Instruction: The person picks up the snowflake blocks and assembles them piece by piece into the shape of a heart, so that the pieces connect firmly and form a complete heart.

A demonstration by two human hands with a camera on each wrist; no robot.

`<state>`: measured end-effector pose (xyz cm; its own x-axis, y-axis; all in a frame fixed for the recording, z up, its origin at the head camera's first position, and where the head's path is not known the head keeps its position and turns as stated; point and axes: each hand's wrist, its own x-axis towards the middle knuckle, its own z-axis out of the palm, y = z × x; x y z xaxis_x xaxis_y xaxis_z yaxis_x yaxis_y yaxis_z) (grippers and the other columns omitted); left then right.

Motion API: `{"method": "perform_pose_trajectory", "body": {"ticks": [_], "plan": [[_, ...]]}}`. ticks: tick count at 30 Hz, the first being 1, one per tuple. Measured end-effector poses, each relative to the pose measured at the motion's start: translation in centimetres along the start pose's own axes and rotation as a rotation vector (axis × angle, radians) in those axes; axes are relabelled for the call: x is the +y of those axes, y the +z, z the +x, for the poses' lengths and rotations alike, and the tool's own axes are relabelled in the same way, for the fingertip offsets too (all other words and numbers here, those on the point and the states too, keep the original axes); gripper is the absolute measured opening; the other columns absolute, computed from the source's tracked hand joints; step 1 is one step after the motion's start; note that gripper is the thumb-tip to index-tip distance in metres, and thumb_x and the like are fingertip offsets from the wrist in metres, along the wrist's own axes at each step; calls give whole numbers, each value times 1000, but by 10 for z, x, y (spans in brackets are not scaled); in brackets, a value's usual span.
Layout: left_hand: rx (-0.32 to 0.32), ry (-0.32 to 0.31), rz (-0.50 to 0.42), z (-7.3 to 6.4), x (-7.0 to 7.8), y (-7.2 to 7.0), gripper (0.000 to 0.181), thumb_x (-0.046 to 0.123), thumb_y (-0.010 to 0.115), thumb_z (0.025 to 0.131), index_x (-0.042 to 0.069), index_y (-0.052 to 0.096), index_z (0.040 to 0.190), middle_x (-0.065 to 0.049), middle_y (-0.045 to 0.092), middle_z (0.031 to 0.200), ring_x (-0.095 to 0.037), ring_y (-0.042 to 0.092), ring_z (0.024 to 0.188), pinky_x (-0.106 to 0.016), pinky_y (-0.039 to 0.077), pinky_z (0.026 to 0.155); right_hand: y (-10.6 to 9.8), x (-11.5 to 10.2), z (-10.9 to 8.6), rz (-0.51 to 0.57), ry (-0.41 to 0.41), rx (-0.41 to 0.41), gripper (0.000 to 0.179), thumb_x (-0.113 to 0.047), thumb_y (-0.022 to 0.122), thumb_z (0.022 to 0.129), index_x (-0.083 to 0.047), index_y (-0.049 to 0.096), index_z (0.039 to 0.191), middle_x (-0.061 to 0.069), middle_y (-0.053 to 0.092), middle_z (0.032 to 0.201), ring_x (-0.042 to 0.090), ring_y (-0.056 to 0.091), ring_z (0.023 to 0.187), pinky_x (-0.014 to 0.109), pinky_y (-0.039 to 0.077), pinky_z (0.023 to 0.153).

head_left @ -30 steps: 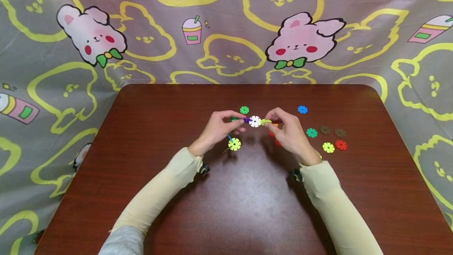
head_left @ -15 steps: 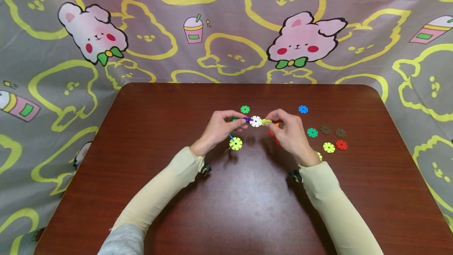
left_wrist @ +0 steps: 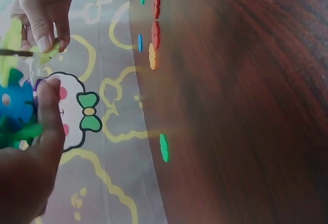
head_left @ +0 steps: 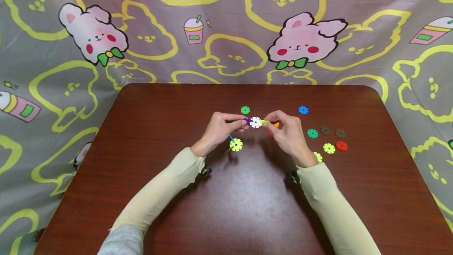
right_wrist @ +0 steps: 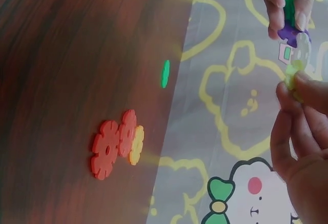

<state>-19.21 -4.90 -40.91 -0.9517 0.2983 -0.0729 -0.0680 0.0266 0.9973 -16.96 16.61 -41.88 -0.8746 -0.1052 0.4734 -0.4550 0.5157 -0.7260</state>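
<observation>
Head view high, facing forward-down; wrist views close, turned sideways; all share white disc (head_left: 255, 122).

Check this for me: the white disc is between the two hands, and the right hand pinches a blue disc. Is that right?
No, the right hand pinches a yellow disc, not a blue one; the right wrist view shows it. The white disc is between that hand and the left hand.

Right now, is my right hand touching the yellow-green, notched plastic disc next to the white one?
Touching. The right wrist view shows the right hand pinching the yellow-green disc between thumb and finger, with no gap.
</observation>
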Motion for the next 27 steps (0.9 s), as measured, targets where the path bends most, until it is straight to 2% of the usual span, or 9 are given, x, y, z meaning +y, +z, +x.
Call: {"method": "perform_pose_trajectory", "body": {"ticks": [4, 9, 15, 18, 21, 24, 27], "plan": [[-13, -2, -12, -1, 0, 0, 24, 5, 67, 89, -7, 69, 110, -28, 71, 93, -26, 74, 81, -53, 53, 87, 1, 1, 0, 0, 2, 3, 13, -5, 78, 79, -6, 68, 87, 7, 70, 79, 8, 55, 56, 19, 43, 45], [-36, 34, -3, -1, -1, -2, 21, 2, 66, 89, -8, 69, 107, -27, 72, 92, -41, 70, 90, -58, 51, 89, 1, 1, 1, 27, 25, -29, 15, -4, 78, 79, -7, 68, 89, 5, 70, 81, 12, 57, 64, 23, 47, 51], [-75, 16, -17, -1, -4, -8, 18, 2, 68, 88, -6, 66, 104, -24, 72, 90, -29, 73, 83, -59, 50, 89, 4, 2, 2, 57, 35, -81, 18, -3, 79, 77, -7, 67, 91, 6, 72, 85, 11, 62, 74, 25, 52, 63], [-76, 11, -3, -2, -7, -13, 17, 3, 67, 89, -4, 66, 105, -25, 72, 92, -38, 71, 87, -58, 52, 88, 4, 3, 2, 78, 54, -133, 20, -8, 80, 78, -8, 67, 94, 5, 73, 88, 12, 64, 76, 28, 55, 68], [-64, 10, 7, -3, -8, -19, 17, 5, 65, 90, -4, 66, 105, -28, 70, 95, -48, 66, 94, -57, 53, 87, 3, 5, 4, 86, 111, -159, 19, -19, 77, 83, -11, 67, 98, 3, 72, 92, 13, 63, 80, 30, 54, 69], [-49, 2, 13, -4, -8, -24, 17, 5, 64, 92, -4, 65, 107, -29, 69, 99, -39, 71, 89, -56, 53, 87, 3, 12, 8, 66, 178, -142, 19, -29, 70, 89, -14, 67, 100, 3, 70, 93, 15, 61, 82, 29, 50, 68], [-34, -6, 13, -5, -7, -30, 17, 5, 62, 93, -2, 65, 108, -30, 68, 102, -29, 74, 84, -57, 52, 88, 4, 21, 15, 38, 229, -132, 19, -30, 66, 92, -13, 66, 100, 6, 70, 92, 18, 60, 81, 29, 48, 69]]}}
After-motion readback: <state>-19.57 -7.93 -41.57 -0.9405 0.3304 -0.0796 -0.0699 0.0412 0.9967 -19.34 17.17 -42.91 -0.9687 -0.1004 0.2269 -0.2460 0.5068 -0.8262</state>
